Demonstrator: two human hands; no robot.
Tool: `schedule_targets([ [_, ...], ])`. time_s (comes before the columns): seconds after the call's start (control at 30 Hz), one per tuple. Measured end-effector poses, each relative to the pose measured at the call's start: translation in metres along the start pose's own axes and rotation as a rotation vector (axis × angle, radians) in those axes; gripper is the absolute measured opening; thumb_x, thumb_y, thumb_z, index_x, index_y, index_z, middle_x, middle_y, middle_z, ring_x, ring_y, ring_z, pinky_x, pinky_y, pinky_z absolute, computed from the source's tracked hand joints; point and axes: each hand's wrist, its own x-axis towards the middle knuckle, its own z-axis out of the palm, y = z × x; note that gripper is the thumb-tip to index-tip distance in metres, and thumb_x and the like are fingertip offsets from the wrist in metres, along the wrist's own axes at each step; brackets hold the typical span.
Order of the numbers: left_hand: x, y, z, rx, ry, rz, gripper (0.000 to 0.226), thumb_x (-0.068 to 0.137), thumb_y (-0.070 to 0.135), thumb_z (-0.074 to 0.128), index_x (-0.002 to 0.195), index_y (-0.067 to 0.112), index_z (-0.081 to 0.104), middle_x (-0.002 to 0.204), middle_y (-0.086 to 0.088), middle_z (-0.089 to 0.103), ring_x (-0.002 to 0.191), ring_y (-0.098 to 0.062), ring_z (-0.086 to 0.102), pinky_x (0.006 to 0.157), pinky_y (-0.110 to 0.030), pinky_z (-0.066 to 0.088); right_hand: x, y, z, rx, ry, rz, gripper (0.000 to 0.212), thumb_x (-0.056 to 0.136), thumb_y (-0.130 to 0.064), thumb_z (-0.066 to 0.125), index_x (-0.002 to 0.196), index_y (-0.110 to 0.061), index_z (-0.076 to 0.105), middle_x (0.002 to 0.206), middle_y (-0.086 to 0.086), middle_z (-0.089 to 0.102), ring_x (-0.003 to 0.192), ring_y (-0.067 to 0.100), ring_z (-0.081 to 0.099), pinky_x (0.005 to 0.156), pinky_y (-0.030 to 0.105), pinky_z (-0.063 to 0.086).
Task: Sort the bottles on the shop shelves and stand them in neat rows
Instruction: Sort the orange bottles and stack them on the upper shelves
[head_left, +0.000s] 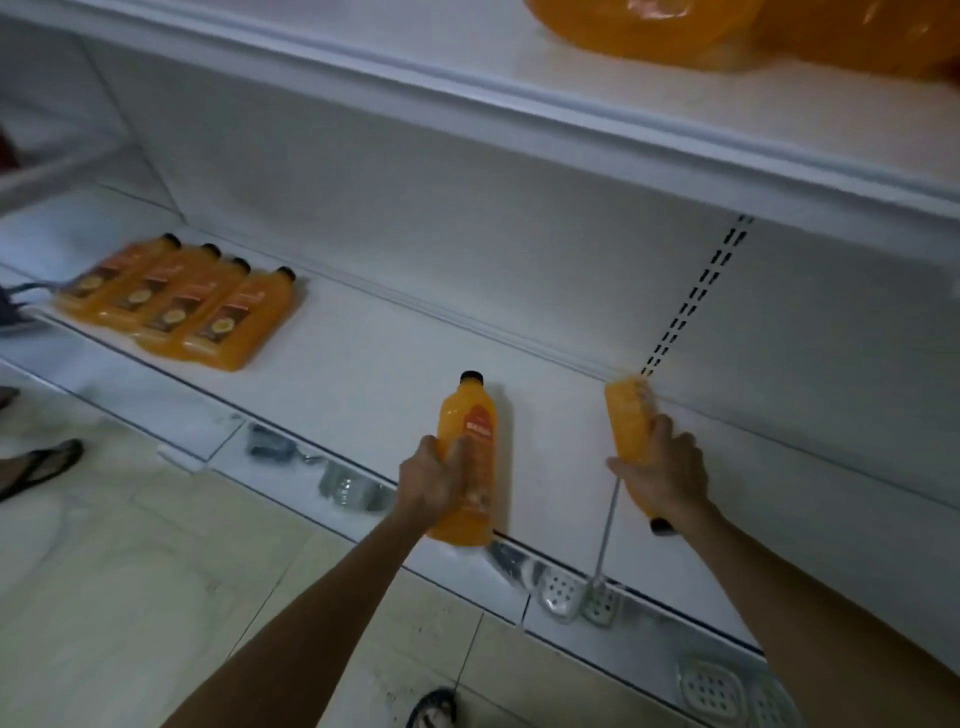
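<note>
My left hand (434, 480) grips an orange juice bottle (470, 441) with a black cap and brown label, held over the white middle shelf (363, 358) with the cap pointing to the back wall. My right hand (662, 470) grips a second orange bottle (626, 415) the other way round: its base points toward the back wall and its black cap sticks out below my wrist. Far left on the same shelf stands a close row of several matching bottles (182, 301).
The shelf above (571, 104) carries large orange containers (649, 26). A slotted upright (696, 296) runs down the back wall. A lower shelf (649, 639) holds metal and plastic wares. Sandalled feet show on the tiled floor (130, 571) at left and bottom.
</note>
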Motion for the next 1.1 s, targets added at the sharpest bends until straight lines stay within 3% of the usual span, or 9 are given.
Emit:
schedule_targets([
  [0.1,-0.026,-0.028,-0.037,-0.197,0.062,-0.060,0.049,0.098,0.047,0.029,0.124,0.008,0.045,0.121,-0.018,0.056,0.107,-0.035,0.056,0.095,-0.047,0.045,-0.018,-0.035,0.002,0.292,-0.174,0.041,0.067,0.081,-0.039,0.067,0.135,-0.011,0.039,0.125,0.017,0.052,0.110,0.035,0.053,0.082,0.035,0.044],
  [0.2,-0.052,-0.051,-0.081,-0.345,0.149,-0.072,0.050,0.097,0.051,0.028,0.119,0.011,0.049,0.116,-0.012,0.059,0.100,-0.029,0.060,0.091,-0.045,0.048,-0.049,-0.082,0.009,0.659,-0.357,0.029,0.042,0.079,-0.026,0.066,0.115,-0.006,0.061,0.095,0.011,0.065,0.084,0.029,0.063,0.073,0.037,0.052],
  [0.27,-0.068,-0.064,-0.110,-0.421,0.180,-0.091,0.053,0.095,0.054,0.029,0.125,0.013,0.047,0.118,-0.013,0.059,0.102,-0.032,0.061,0.093,-0.051,0.048,-0.072,-0.118,0.019,0.833,-0.532,-0.007,0.034,0.082,-0.019,0.061,0.111,-0.002,0.062,0.086,0.012,0.065,0.073,0.027,0.063,0.065,0.033,0.052],
  [0.4,-0.088,-0.083,-0.175,-0.408,0.199,-0.092,0.052,0.091,0.052,0.042,0.128,0.014,0.043,0.115,-0.008,0.058,0.099,-0.027,0.061,0.087,-0.042,0.050,-0.113,-0.205,0.041,1.002,-0.801,-0.033,0.043,0.084,-0.026,0.056,0.119,-0.002,0.056,0.100,0.022,0.063,0.082,0.033,0.062,0.068,0.036,0.051],
  [0.5,-0.086,-0.103,-0.220,-0.367,0.207,-0.113,0.053,0.086,0.051,0.053,0.127,0.018,0.044,0.112,-0.005,0.060,0.093,-0.023,0.062,0.078,-0.035,0.049,-0.136,-0.262,0.060,1.043,-0.880,-0.036,0.055,0.075,-0.038,0.068,0.117,-0.004,0.059,0.102,0.021,0.064,0.084,0.032,0.063,0.069,0.037,0.053],
  [0.67,-0.067,-0.131,-0.285,-0.331,0.212,-0.147,0.058,0.082,0.050,0.060,0.127,0.018,0.044,0.115,-0.007,0.060,0.095,-0.024,0.063,0.083,-0.039,0.052,-0.153,-0.320,0.091,1.037,-0.897,-0.008,0.041,0.080,-0.029,0.067,0.112,-0.004,0.060,0.092,0.016,0.066,0.075,0.027,0.064,0.064,0.033,0.052],
  [0.83,-0.029,-0.135,-0.334,-0.252,0.209,-0.135,0.055,0.083,0.051,0.058,0.124,0.017,0.044,0.115,-0.007,0.060,0.095,-0.024,0.061,0.081,-0.037,0.049,-0.139,-0.364,0.107,1.029,-0.755,0.000,0.046,0.075,-0.027,0.072,0.114,-0.005,0.060,0.096,0.016,0.067,0.081,0.031,0.065,0.075,0.040,0.053],
  [1.0,0.039,-0.116,-0.361,-0.129,0.192,-0.109,0.061,0.084,0.055,0.055,0.128,0.015,0.041,0.123,-0.009,0.057,0.102,-0.027,0.059,0.083,-0.036,0.047,-0.097,-0.410,0.113,0.882,-0.579,-0.076,0.018,0.075,-0.022,0.076,0.085,-0.015,0.062,0.088,0.009,0.067,0.077,0.025,0.065,0.067,0.031,0.054],
  [1.1,0.085,-0.100,-0.368,-0.046,0.223,-0.161,0.064,0.085,0.057,0.052,0.130,0.013,0.040,0.125,-0.011,0.055,0.107,-0.028,0.057,0.082,-0.034,0.043,-0.069,-0.436,0.129,0.823,-0.525,-0.078,0.019,0.073,-0.024,0.078,0.079,-0.019,0.061,0.087,0.007,0.067,0.082,0.027,0.066,0.073,0.035,0.056],
])
